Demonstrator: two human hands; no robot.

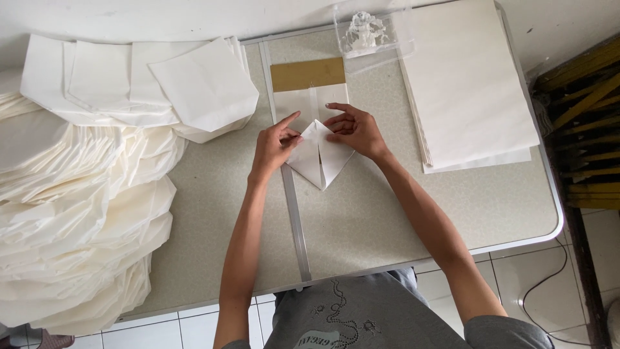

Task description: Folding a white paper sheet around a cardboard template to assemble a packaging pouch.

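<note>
Both hands [316, 139] on folded paper [320, 158]

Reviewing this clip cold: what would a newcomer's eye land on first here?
First, the left hand and right hand pressing a white sheet folded to a point at the table's centre. Next, the big heap of folded white papers spilling over the left side. A flat stack of unfolded sheets lies at the upper right.
</note>
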